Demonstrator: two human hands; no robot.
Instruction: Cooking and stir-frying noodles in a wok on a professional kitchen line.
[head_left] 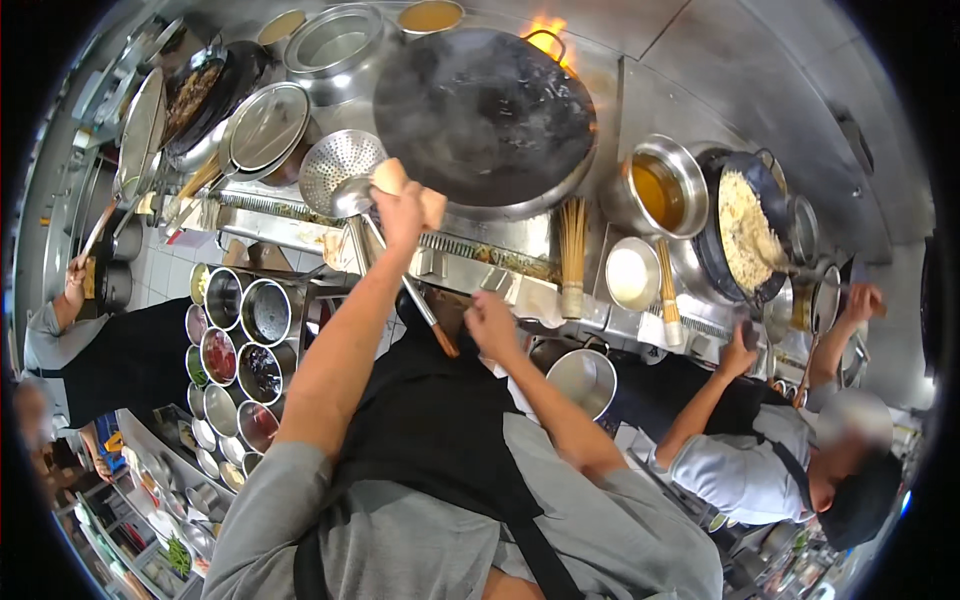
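Left hand (402, 208): raised over the front edge of the stove counter (500, 255), fingers clamped on a folded tan cloth (430, 205) at the near rim of the wok.
Right hand (490, 325): held just before the counter's front edge, fingers curled together around the end of a long ladle handle (420, 305).
Black wok (485, 110): seated on the burner at the middle of the counter, empty, flame (548, 30) visible at its far rim.
Perforated skimmer (340, 172): resting just left of the wok, bowl tilted toward the counter's front.
Bamboo brush (572, 255): upright at the front edge, right of the wok.
Seasoning pots (240, 340): clustered below the counter's left end.
Co-worker's wok (745, 230): at the counter's right end, filled with pale rice.
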